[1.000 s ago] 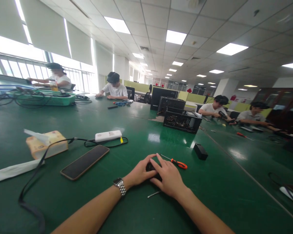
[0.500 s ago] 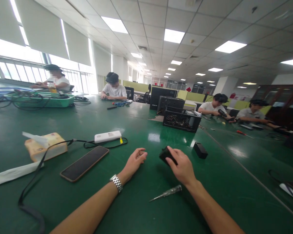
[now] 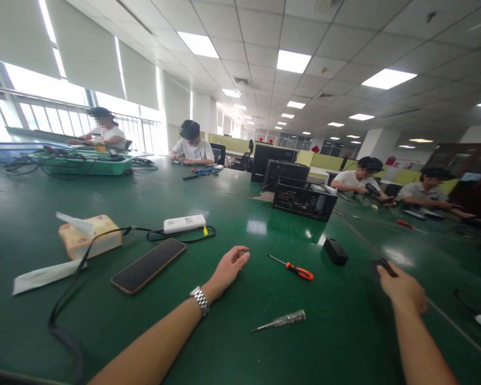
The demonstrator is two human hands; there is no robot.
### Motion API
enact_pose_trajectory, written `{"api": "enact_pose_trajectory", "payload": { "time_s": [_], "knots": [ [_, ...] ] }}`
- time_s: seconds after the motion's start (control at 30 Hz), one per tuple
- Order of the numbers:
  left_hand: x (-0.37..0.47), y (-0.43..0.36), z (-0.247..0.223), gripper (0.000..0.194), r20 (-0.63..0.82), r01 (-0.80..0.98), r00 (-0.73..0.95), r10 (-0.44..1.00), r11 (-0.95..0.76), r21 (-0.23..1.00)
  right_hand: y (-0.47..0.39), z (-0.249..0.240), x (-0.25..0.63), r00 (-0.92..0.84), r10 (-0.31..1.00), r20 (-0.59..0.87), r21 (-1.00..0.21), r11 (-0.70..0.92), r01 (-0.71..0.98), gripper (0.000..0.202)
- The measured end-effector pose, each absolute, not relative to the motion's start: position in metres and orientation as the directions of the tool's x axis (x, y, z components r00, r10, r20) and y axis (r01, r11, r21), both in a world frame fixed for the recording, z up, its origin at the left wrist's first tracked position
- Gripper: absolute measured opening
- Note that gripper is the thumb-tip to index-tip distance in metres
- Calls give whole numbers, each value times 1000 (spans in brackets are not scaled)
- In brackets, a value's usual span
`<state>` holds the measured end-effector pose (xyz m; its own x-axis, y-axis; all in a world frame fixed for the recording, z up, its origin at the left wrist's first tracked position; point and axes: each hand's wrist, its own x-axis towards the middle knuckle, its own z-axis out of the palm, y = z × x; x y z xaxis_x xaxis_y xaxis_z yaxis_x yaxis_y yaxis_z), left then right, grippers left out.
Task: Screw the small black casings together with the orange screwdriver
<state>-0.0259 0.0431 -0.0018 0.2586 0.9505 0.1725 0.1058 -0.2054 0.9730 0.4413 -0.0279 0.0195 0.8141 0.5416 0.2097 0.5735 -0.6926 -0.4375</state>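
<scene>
From where I stand, reading the table as a clock centred on the orange-handled screwdriver (image 3: 300, 271), with twelve on the far side, the left hand (image 3: 226, 271) lies at nine, in much the same place as half a second ago, half curled and holding nothing. The screwdriver at the centre, covered then by the other hand, now shows whole. The right hand (image 3: 404, 290) has swung from near the centre out to just past three, and it grips the black object (image 3: 386, 266), mostly hidden by the fingers and a bit blurred.

Counting left to right: one tissue pack (image 3: 90, 238) between nine and ten, with one white strip (image 3: 48, 277) nearer the wearer; two baskets, blue (image 3: 8, 154) and green (image 3: 90, 166), farther out toward ten; one phone (image 3: 149, 266) at nine, past the left hand; one corded white device (image 3: 184, 223) nearer ten. One clear-handled screwdriver (image 3: 284, 320) sits at seven, one open computer case (image 3: 304, 200) at twelve, one black box (image 3: 335, 251) at two, and one red-handled screwdriver (image 3: 406, 223) farther off between two and three, making three screwdrivers. Four people sit around the table, two on each side.
</scene>
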Motion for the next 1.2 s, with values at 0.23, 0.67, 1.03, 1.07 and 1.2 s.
{"api": "enact_pose_trajectory", "payload": {
  "time_s": [0.23,0.67,1.03,1.07,1.2],
  "knots": [
    [-27,48,-7,40,162,126,277,947,-203,971,-10,13,432,843,535,48,-379,-772,511,59],
    [-27,49,-11,32,239,194,288,927,-301,934,-12,22,421,770,633,82,-299,-721,625,57],
    [-28,47,-10,36,223,244,276,935,-292,925,-17,28,423,758,652,26,-299,-719,628,54],
    [-28,47,-9,37,218,254,268,938,-287,924,-18,28,425,749,662,13,-300,-712,635,54],
    [-29,46,-7,37,214,270,255,943,-282,921,-20,26,432,710,704,-8,-302,-679,670,56]
  ]
}}
